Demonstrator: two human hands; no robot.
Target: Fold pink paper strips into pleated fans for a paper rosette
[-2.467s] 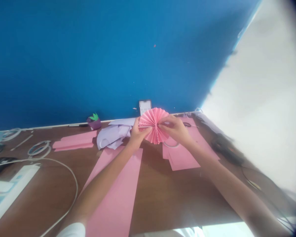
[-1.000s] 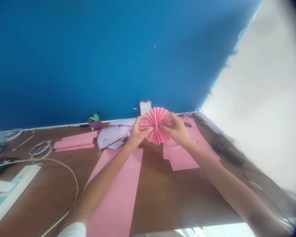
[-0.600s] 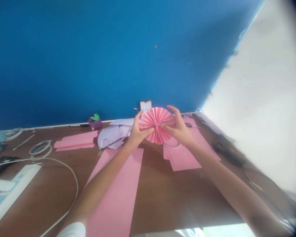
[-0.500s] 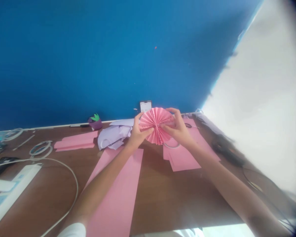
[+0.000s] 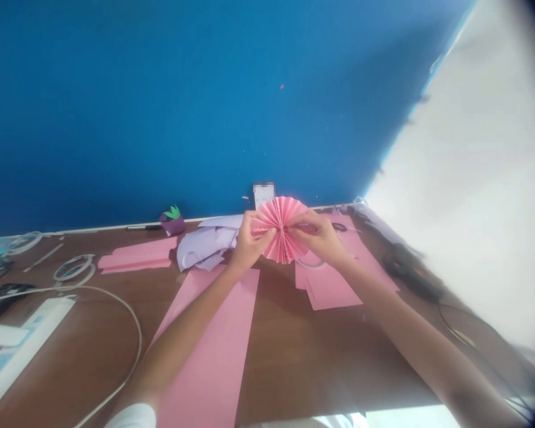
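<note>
A round, pleated pink paper rosette [image 5: 282,208] is held up above the table between both hands. My left hand [image 5: 248,244] grips its left side, the thumb pressed on the folds near the centre. On the right side, my right hand [image 5: 318,236] pinches the pleats between thumb and fingers close to the middle. Below my left forearm lies a long pink paper sheet [image 5: 218,339]. Several more pink sheets [image 5: 336,294] rest under my right hand, with a pair of scissors [image 5: 339,227] partly visible on them.
Crumpled lilac paper [image 5: 205,244], folded pink paper [image 5: 138,254] and a small purple pot [image 5: 173,222] with green leaves are at the back left. A phone [image 5: 264,193] leans on the blue wall. A white power strip [image 5: 22,345] and cable [image 5: 138,333] occupy the left; a dark object [image 5: 412,276] lies right.
My right hand has moved inward from the rosette's outer edge, and its fingers now close on the pleats near the centre. My left hand stays on the left side.
</note>
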